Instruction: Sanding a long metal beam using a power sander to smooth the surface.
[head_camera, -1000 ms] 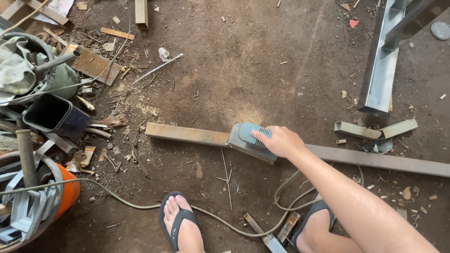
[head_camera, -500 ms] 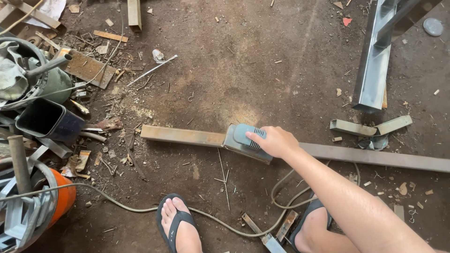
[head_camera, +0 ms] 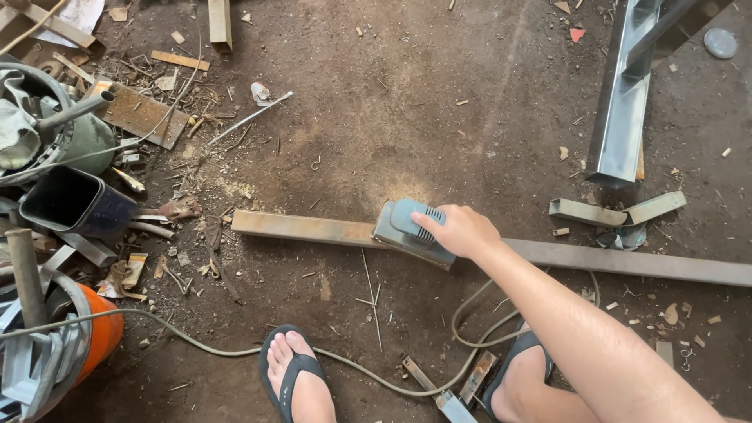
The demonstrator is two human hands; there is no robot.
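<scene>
My right hand (head_camera: 462,231) grips the back of a blue-grey electric sander (head_camera: 411,227). The sander rests flat on a long rusty square steel tube (head_camera: 301,228) that lies across the dirt floor from left to right. Right of my hand the tube (head_camera: 650,265) looks greyer and smoother. A grey power cord (head_camera: 235,348) runs along the ground from the left past my sandalled feet (head_camera: 298,376) and loops under my arm. My left hand is out of view.
A heap of scrap fills the left side: a dark blue bucket (head_camera: 74,204), an orange drum (head_camera: 102,337), pipes and wood offcuts. A shiny steel channel (head_camera: 627,110) lies at upper right, with short angle pieces (head_camera: 615,211) below it. Small metal scraps (head_camera: 439,392) lie between my feet.
The sander and my right hand have slid a little to the left along the tube. The view has shifted slightly.
</scene>
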